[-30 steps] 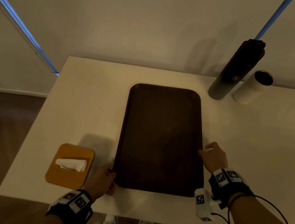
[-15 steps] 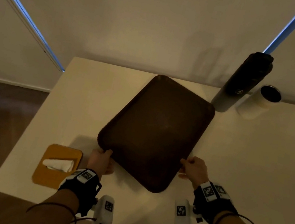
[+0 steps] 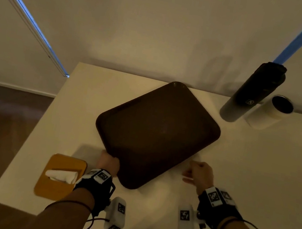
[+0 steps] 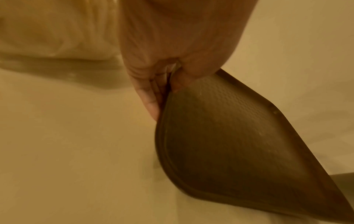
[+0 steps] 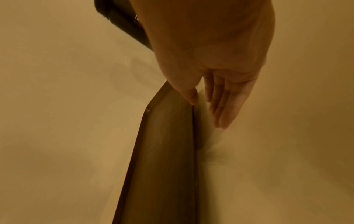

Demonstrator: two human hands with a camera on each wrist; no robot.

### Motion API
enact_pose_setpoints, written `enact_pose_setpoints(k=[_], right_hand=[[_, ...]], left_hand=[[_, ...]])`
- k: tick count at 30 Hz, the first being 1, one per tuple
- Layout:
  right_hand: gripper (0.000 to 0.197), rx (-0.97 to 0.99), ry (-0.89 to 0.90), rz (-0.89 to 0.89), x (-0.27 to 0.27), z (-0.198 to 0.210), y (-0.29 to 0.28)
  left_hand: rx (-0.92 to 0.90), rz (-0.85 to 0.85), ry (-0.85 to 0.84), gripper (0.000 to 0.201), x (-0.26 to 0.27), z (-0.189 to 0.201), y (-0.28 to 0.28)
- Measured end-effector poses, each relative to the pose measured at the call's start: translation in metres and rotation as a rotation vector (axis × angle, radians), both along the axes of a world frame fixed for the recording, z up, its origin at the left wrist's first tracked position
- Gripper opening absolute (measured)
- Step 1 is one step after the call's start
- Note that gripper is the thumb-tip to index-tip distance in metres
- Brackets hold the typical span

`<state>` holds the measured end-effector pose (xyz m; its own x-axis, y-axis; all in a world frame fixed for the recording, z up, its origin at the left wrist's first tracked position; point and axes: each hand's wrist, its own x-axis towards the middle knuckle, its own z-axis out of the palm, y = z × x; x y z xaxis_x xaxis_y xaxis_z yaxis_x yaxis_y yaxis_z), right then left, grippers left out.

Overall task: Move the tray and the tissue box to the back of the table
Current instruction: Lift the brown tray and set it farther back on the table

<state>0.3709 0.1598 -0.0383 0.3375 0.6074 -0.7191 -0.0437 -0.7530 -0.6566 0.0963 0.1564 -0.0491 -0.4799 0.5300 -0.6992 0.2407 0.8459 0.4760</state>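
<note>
At the near left corner of the table, the tissue box is sitting with a white tissue poking out of its wooden top, just inside the table's left and front edges. Just to its right, the left hand is pinching the near-left rim of the dark tray, thumb on top and fingers underneath; the left wrist view is showing that corner raised off the tabletop. The tray is lying turned at an angle across the middle of the table, nothing in it, its far corner reaching close to the back edge by the wall. The right hand is hovering just off the tray's near-right rim, its fingers straight and together, holding nothing. Bare tabletop is stretching to the right of that hand. At the back right, a tall black bottle and a white cup are standing side by side against the wall.
</note>
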Motion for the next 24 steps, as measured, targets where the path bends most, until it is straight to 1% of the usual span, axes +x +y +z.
enact_pose_setpoints(k=[2, 5, 12, 15, 18, 21, 24], right_hand=[[0.022, 0.013, -0.011, -0.068, 0.011, 0.002, 0.015], [0.023, 0.014, 0.011, -0.149, 0.019, 0.005, 0.032], [0.026, 0.005, 0.074, -0.247, 0.016, 0.004, 0.052], [0.032, 0.004, 0.055, -0.294, 0.012, 0.0, 0.059], [0.037, -0.019, 0.044, -0.338, 0.004, -0.006, 0.061], [0.033, -0.042, -0.028, -0.362, -0.005, -0.011, 0.061], [0.029, -0.052, -0.083, -0.392, -0.01, -0.014, 0.061]], left_hand=[[0.002, -0.014, 0.05, 0.032, 0.0, 0.011, 0.014], [0.0, -0.07, 0.137, 0.036, -0.009, 0.016, 0.039], [0.015, -0.205, 0.243, 0.038, -0.053, 0.005, 0.094], [0.048, -0.267, 0.257, 0.036, -0.072, 0.003, 0.111], [0.099, -0.323, 0.291, 0.038, -0.087, 0.003, 0.127], [0.162, -0.353, 0.285, 0.047, -0.091, 0.006, 0.141], [0.234, -0.413, 0.318, 0.058, -0.094, 0.003, 0.157]])
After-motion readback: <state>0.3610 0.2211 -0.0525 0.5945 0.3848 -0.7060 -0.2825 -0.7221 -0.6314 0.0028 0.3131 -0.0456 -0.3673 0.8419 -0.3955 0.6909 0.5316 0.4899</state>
